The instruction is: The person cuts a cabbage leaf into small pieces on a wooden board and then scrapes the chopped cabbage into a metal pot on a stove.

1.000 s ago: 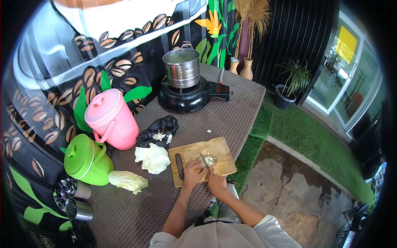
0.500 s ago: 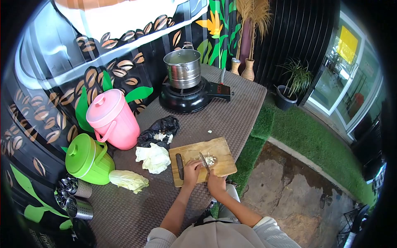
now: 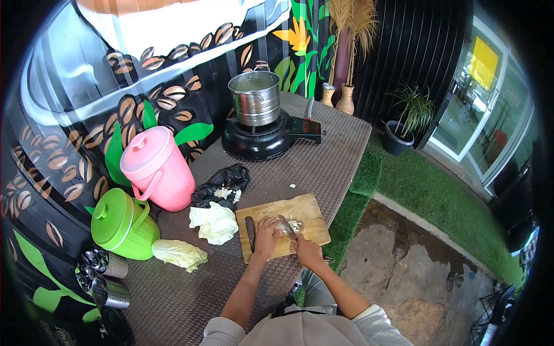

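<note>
A wooden cutting board (image 3: 314, 216) lies at the table's front edge, with small pale chopped bits (image 3: 295, 224) on it. My right hand (image 3: 308, 251) is closed round the handle of a knife (image 3: 290, 228), whose blade slants up and left over the board beside the bits. My left hand (image 3: 266, 236) rests on the board left of the blade, its fingers spread and flat near the knife's tip. Whether anything lies under that palm is hidden. Between the left hand and the board's left edge is the dark handle slot (image 3: 250, 233).
Left of the board are cabbage leaves (image 3: 214, 223), a black plastic bag (image 3: 231, 177) and a long cabbage piece (image 3: 179, 254). Pink (image 3: 164, 170) and green (image 3: 124, 225) lidded buckets stand by the wall. A steel pot (image 3: 254, 98) sits on a black stove (image 3: 258, 138) at the back.
My left hand's fingers have opened out flatter on the board. My right hand has shifted slightly right, and the knife blade now lies more tilted over the chopped bits.
</note>
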A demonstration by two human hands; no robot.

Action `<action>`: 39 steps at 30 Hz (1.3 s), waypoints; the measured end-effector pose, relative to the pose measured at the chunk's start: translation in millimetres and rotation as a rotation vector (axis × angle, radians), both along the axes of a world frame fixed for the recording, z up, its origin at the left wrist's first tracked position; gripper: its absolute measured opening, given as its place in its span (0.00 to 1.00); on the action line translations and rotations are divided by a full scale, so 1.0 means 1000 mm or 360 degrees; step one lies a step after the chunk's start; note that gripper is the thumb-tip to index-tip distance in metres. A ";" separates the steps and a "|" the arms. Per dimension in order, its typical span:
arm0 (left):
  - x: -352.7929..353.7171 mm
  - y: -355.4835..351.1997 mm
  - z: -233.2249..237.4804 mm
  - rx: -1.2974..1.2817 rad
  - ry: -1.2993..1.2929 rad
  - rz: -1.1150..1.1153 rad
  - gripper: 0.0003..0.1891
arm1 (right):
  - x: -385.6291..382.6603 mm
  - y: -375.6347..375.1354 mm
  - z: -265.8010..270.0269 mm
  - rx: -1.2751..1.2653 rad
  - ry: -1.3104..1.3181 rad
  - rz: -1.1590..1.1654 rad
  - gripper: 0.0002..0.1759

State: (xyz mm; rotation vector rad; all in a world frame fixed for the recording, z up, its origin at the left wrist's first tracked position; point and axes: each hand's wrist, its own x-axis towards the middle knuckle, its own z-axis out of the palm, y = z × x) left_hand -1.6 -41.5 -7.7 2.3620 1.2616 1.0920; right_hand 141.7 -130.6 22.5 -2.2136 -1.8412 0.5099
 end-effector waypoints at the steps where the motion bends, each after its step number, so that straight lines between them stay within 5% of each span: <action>1: -0.001 -0.001 0.007 -0.0123 0.0083 -0.0037 0.15 | 0.000 0.001 -0.002 0.0020 0.0035 -0.0005 0.17; 11: 0.004 -0.022 -0.004 -0.0011 -0.0035 -0.0040 0.12 | -0.022 -0.004 -0.017 0.0128 -0.0280 0.0007 0.14; 13: 0.003 -0.023 0.005 0.0025 -0.0043 -0.0053 0.13 | -0.027 -0.011 -0.041 0.0525 -0.0642 -0.0059 0.13; 20: 0.002 -0.017 -0.003 -0.0024 -0.0138 -0.0042 0.12 | -0.007 0.026 0.011 0.0012 -0.0270 0.0167 0.14; 24: -0.002 -0.014 -0.007 -0.0056 -0.0170 -0.0062 0.11 | -0.017 0.013 0.012 0.0042 -0.0427 0.0311 0.15; 26: -0.002 -0.013 -0.008 -0.0098 -0.0245 -0.0072 0.10 | -0.041 -0.003 0.022 -0.0007 -0.0437 -0.0062 0.14; 29: -0.002 -0.014 -0.001 0.0008 -0.0252 -0.0053 0.08 | -0.047 -0.005 -0.010 0.0042 -0.0466 -0.0109 0.16; 36: -0.001 -0.017 -0.004 -0.0029 -0.0216 0.0033 0.08 | -0.016 0.021 0.008 0.0148 -0.0382 0.0365 0.16; 39: -0.001 -0.015 -0.003 -0.0043 -0.0250 0.0016 0.08 | -0.037 0.001 0.013 0.0045 -0.0440 0.0118 0.17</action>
